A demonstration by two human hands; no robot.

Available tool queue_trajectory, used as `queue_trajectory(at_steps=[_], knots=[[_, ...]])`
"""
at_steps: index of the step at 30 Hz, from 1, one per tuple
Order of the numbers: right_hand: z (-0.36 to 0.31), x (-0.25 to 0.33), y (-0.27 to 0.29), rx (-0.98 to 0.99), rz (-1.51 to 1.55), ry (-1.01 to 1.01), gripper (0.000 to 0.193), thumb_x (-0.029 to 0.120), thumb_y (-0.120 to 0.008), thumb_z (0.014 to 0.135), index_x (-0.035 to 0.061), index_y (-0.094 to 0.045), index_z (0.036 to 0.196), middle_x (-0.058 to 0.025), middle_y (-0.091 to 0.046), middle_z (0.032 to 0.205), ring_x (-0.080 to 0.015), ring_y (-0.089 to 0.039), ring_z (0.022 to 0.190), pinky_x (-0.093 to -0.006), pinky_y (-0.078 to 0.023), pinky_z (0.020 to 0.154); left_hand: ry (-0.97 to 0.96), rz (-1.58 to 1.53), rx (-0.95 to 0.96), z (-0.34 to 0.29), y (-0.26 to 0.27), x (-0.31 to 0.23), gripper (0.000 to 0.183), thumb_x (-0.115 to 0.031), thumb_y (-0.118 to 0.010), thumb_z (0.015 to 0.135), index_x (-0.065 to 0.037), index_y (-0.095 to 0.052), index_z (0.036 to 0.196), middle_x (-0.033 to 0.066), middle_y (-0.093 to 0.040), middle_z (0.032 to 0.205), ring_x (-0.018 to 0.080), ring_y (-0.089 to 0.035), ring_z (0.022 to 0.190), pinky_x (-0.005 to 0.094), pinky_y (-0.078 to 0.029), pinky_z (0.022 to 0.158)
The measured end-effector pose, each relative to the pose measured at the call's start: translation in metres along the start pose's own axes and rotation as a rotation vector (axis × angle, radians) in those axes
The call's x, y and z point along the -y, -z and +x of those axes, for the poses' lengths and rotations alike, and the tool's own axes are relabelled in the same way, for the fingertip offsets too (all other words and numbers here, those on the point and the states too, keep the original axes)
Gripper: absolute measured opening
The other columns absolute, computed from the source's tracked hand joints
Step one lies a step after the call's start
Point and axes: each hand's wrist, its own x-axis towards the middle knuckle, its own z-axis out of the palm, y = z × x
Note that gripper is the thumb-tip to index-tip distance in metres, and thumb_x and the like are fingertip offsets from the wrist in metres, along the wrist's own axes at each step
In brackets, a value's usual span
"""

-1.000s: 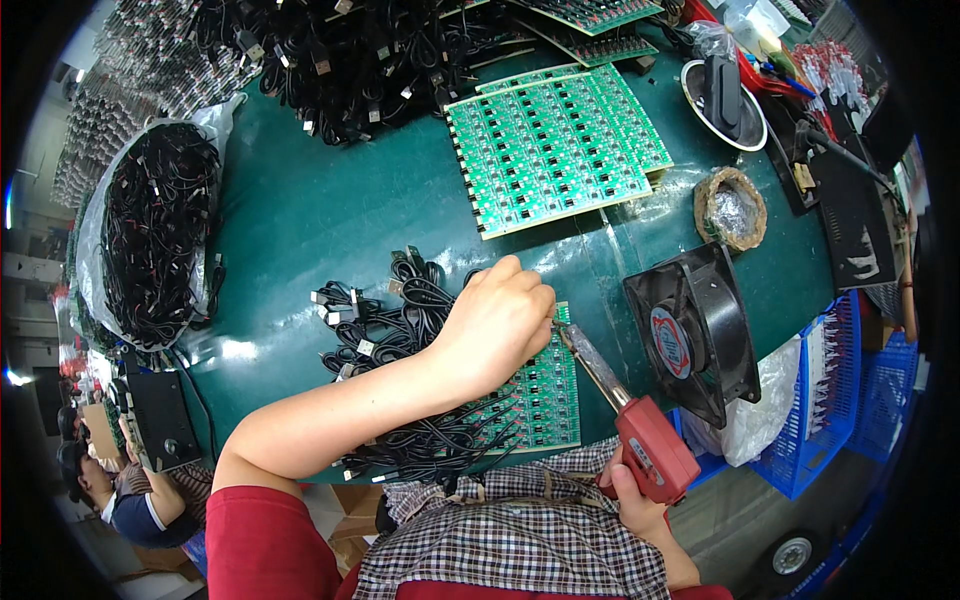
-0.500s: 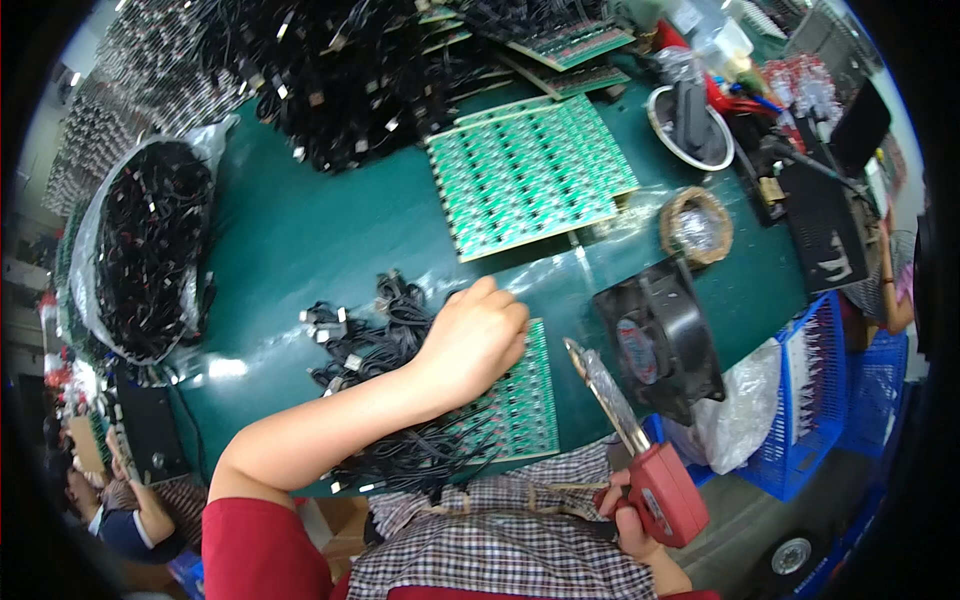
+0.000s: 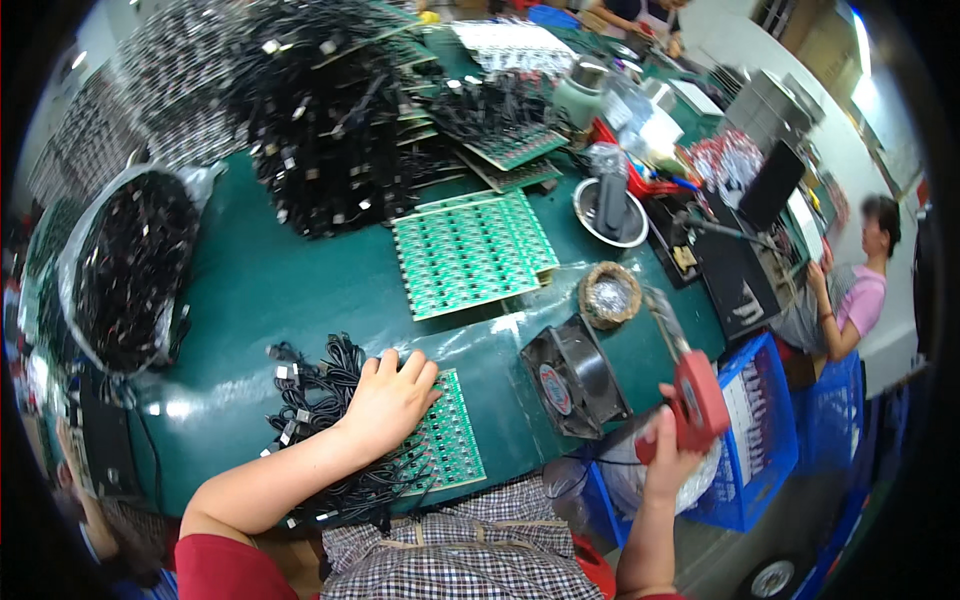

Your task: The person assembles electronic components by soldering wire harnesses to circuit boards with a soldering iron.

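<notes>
My right hand (image 3: pixel 668 452) is closed around the handle of a red gun-shaped soldering iron (image 3: pixel 703 400), its long metal barrel slanting up and away. The iron's far end is beside a brown ring-shaped holder (image 3: pixel 590 318) with silvery material inside. My left hand (image 3: pixel 392 402) rests over the upper left part of a green circuit board (image 3: pixel 462 440), fingers bent down at its edge; whatever they pinch is hidden under them. Bundled black cables (image 3: pixel 310 390) with metal plugs lie under and beside my left forearm, their ends spread across the board.
A black fan (image 3: pixel 590 385) stands between my hands. Beyond lie stacked green boards (image 3: pixel 470 255), a white-rimmed bowl (image 3: pixel 640 235) and a big heap of black cables (image 3: pixel 320 150). A clear bag of cables (image 3: pixel 135 270) sits left; blue crates (image 3: pixel 770 450) stand right. Another person (image 3: pixel 860 290) sits at right.
The soldering iron in my right hand has risen and moved away toward the ring-shaped holder. My left hand stays at the board, its fingers less tightly curled. The whole view has shifted.
</notes>
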Motion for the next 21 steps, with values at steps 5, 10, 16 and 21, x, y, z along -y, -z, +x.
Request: queue_trajectory(at_steps=[5,10,16,21], knots=[[-0.019,-0.033,0.091,-0.173,-0.329,0.090,0.042,0.011,-0.052,0.088,-0.0049,-0.046,0.126,-0.0065,-0.058,0.095,-0.0031,-0.042,0.057,-0.0199,-0.037,0.051,0.150,0.026,-0.022,-0.027,-0.006,-0.003,0.015,-0.017,-0.055,0.079,-0.010,-0.053,0.092,0.0054,-0.053,0.093,0.0232,-0.055,0.085,0.0398,-0.044,0.065],[-0.022,-0.055,0.096,0.024,-0.814,0.604,0.040,0.010,-0.059,0.089,-0.0040,-0.045,0.123,-0.0259,-0.053,0.114,-0.0341,-0.058,0.095,-0.0382,-0.051,0.074,0.135,-0.016,-0.153,-0.026,-0.015,-0.007,0.029,-0.026,-0.060,0.080,-0.007,-0.053,0.100,0.0080,-0.052,0.097,0.0221,-0.052,0.094,0.0412,-0.041,0.076],[-0.017,-0.050,0.067,-0.005,-0.726,0.639,0.039,0.010,-0.059,0.088,-0.0039,-0.046,0.122,-0.0257,-0.054,0.112,-0.0335,-0.058,0.094,-0.0377,-0.051,0.074,0.642,-0.016,-0.089,-0.033,0.052,0.085,0.021,-0.018,-0.062,0.076,-0.003,-0.058,0.090,0.0125,-0.059,0.090,0.0266,-0.060,0.085,0.0388,-0.050,0.070],[-0.017,-0.046,0.056,-0.007,-0.650,0.646,0.039,0.009,-0.060,0.088,-0.0038,-0.047,0.122,-0.0255,-0.055,0.111,-0.0331,-0.059,0.094,-0.0372,-0.051,0.073,1.223,0.643,-0.312,-0.141,-0.027,0.246,0.021,-0.009,-0.053,0.080,0.002,-0.057,0.098,0.0133,-0.056,0.098,0.0241,-0.055,0.094,0.0335,-0.055,0.060]])
